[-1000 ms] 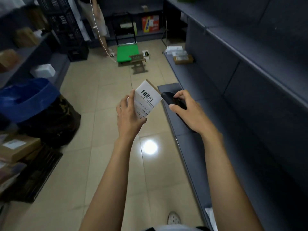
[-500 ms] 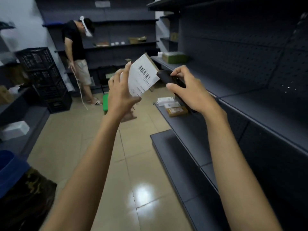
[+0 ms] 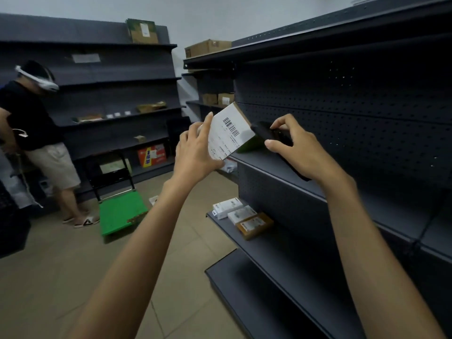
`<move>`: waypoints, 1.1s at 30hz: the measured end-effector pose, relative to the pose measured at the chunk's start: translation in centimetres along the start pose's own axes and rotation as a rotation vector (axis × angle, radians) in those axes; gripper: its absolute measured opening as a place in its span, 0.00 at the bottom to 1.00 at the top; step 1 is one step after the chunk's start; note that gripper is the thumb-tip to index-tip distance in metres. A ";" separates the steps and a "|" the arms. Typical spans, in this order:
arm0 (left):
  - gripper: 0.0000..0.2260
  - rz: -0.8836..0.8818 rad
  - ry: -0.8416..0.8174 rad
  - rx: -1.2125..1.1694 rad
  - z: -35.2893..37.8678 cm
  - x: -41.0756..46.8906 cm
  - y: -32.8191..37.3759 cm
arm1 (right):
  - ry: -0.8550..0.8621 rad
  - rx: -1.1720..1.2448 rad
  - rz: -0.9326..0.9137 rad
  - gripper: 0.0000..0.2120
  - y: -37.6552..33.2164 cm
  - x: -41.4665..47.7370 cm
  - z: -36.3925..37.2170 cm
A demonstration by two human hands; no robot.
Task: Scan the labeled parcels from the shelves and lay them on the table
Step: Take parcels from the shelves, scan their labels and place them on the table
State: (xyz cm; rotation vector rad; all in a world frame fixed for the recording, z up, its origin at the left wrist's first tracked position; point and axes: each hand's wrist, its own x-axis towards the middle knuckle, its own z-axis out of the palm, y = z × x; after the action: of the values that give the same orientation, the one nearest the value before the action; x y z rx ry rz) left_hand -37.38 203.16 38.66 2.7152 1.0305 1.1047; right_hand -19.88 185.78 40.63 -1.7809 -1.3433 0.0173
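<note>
Head camera: my left hand grips the labelled parcel by its edge, fingers curled round it, held up beside the grey shelf. My right hand wraps the black scanner, nose nearly touching the label. That close and oblique, I judge the scan may miss, and the edge grip could slip.

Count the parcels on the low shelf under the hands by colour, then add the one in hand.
White boxes on the low shelf: 2
Brown box on the same shelf: 1
Labeled parcel, held in the left hand: 1
Total: 4
</note>
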 end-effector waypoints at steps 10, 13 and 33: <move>0.51 0.115 -0.283 -0.074 16.2 17.7 -2.4 | 0.145 -0.129 0.237 0.17 11.6 16.3 3.5; 0.46 0.170 -0.375 -0.121 20.4 21.5 -2.0 | 0.175 -0.149 0.325 0.17 14.6 19.8 4.1; 0.32 0.689 -0.345 -0.296 29.1 27.5 -4.4 | 0.535 -0.495 0.947 0.21 11.9 19.1 13.6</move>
State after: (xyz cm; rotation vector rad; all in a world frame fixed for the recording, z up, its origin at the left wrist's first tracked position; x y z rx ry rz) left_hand -6.98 228.86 32.47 2.8999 -0.1280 0.6972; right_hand -9.45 208.89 33.60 -2.4538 -0.0481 -0.2742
